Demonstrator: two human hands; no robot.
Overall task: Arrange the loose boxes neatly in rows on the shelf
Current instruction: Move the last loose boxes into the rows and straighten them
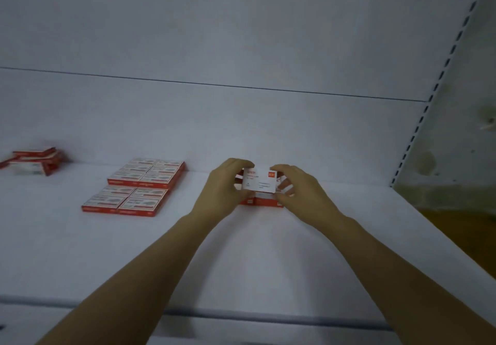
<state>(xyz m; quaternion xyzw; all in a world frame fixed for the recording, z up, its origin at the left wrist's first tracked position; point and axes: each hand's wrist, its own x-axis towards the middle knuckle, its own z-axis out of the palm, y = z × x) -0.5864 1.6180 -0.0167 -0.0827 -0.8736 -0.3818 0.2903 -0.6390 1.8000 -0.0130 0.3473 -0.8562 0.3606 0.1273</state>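
Observation:
A small white box with a red mark (259, 182) is held between both hands above the white shelf (241, 250). My left hand (224, 189) grips its left end and my right hand (298, 189) pinches its right end. Beneath it lie a few red-edged boxes (264, 202), mostly hidden by my hands. To the left, two neat blocks of flat red-and-white boxes lie on the shelf, a rear block (147, 174) and a front block (124, 201). A loose, untidy pile of the same boxes (35, 161) sits at the far left by the back panel.
The shelf's white back panel (241, 124) rises behind the boxes. A slotted upright (418, 130) bounds the shelf on the right, with a stained wall (456, 143) beyond it. The shelf's front lip (241, 315) runs across the bottom.

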